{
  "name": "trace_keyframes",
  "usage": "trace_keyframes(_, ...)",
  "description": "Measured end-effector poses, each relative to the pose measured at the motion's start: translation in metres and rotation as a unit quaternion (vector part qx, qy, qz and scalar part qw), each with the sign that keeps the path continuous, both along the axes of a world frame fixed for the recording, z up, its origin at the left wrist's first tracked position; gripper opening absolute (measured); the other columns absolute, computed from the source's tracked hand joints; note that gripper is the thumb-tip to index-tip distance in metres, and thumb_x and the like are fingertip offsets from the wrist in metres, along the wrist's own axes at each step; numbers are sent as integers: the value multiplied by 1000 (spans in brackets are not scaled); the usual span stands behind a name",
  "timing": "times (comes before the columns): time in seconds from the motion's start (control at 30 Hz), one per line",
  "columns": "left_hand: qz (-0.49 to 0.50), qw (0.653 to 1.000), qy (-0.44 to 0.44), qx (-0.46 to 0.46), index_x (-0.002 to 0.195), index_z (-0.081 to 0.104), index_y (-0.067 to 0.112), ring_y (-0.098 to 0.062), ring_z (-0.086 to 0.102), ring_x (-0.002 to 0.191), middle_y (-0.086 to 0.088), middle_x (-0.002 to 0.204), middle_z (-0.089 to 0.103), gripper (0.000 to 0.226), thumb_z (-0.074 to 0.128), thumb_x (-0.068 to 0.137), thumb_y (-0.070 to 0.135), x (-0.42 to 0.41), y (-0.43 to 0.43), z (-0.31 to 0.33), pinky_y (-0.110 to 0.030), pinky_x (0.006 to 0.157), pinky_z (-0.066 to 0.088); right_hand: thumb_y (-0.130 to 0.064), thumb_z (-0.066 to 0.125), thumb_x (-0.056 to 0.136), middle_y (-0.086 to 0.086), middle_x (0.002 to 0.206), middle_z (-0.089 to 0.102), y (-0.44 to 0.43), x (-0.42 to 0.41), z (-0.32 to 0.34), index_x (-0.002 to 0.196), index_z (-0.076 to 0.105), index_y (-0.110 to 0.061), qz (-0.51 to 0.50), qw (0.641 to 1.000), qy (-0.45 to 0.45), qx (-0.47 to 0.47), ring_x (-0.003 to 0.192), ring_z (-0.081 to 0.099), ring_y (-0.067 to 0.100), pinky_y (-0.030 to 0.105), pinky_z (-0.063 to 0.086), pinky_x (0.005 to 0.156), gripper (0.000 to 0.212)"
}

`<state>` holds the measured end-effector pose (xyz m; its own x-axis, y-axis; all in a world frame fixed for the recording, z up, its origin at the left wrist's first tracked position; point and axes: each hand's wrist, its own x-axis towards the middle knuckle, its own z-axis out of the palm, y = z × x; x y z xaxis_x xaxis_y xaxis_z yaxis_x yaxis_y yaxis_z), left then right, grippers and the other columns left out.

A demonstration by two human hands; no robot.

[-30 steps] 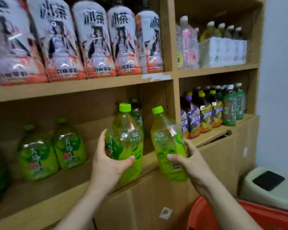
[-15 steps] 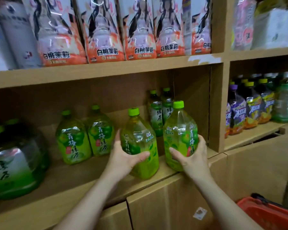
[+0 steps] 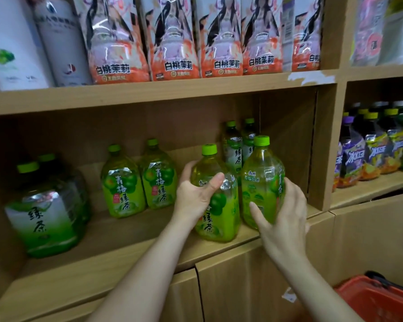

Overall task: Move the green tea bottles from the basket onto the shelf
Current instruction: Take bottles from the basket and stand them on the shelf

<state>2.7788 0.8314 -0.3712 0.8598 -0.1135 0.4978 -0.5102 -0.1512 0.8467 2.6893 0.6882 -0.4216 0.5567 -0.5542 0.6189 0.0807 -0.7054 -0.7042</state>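
Two green tea bottles stood upright on the shelf [image 3: 130, 259], side by side and touching, near the right wall of the compartment. The left bottle [image 3: 215, 219] sat close to the front edge; the right bottle [image 3: 262, 182] stood just behind and beside it. Half a second earlier both were still tilted at the shelf lip; a second earlier they were held in the air in front of the cabinet.

The left hand [image 3: 194, 194] was wrapped around the left bottle's shoulder, thumb across the front. The right hand [image 3: 282, 219] cupped the right bottle's lower side, fingers spread against the label, where before it had gripped more tightly.

Two slim bottles [image 3: 234, 145] stood behind the pair. Two matching bottles [image 3: 123, 184] stood further left on the same shelf, apart from the hands. A large dark-green bottle [image 3: 44, 212] sat at the far left. Pink bottles [image 3: 175, 40] lined the shelf above. Purple bottles [image 3: 351, 156] filled the next compartment to the right. A red basket's [image 3: 382, 298] rim showed at the lower right.
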Motion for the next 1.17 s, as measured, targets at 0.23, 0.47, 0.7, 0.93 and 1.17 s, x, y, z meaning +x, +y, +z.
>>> trace_keyframes(0.23, -26, 996, -13, 83, 140, 32, 35, -7, 52, 116, 8, 128, 54, 76, 55, 76, 69, 3, 25, -10, -20, 92, 41, -27, 68, 84, -1, 131, 52, 52, 13, 3, 139, 34, -25, 140, 984, -35, -106, 119, 52, 13, 25, 44, 97, 65)
trace_keyframes(0.47, -2, 987, -10, 159, 148, 11, 42, -10, 45, 127, 8, 140, 46, 96, 76, 77, 28, 1, 52, -33, -21, 102, 33, -23, 62, 88, 1, 115, 66, 56, 34, 10, 137, 32, -32, 110, 992, 2, -66, 97, 65, 21, 37, 54, 81, 58)
trace_keyframes(0.7, 71, 971, -26, 229, 143, -9, 51, -25, 57, 119, -3, 142, 49, 105, 73, 80, 27, 19, 49, -34, -33, 96, 48, -46, 67, 80, 4, 110, 67, 63, 60, 13, 141, 12, -31, 123, 985, 96, -71, 94, 67, 28, 37, 55, 78, 84)
trace_keyframes(0.93, 180, 908, -69, 373, 149, 5, 38, -22, 13, 143, 1, 157, 16, 100, 73, 76, 45, 52, 61, -18, -40, 117, 17, -57, 65, 76, 7, 99, 67, 68, 104, 9, 141, -8, -38, 72, 982, 151, -86, 86, 68, 29, 40, 56, 68, 99)
trace_keyframes(1.17, 299, 846, -103, 430, 144, 11, 50, -29, 5, 144, 0, 157, 5, 86, 63, 76, 60, 78, 77, -21, -62, 110, 12, -37, 62, 87, 16, 128, 50, 66, 151, 20, 142, -18, -42, 93, 964, 241, -69, 99, 62, 34, 41, 49, 78, 97)
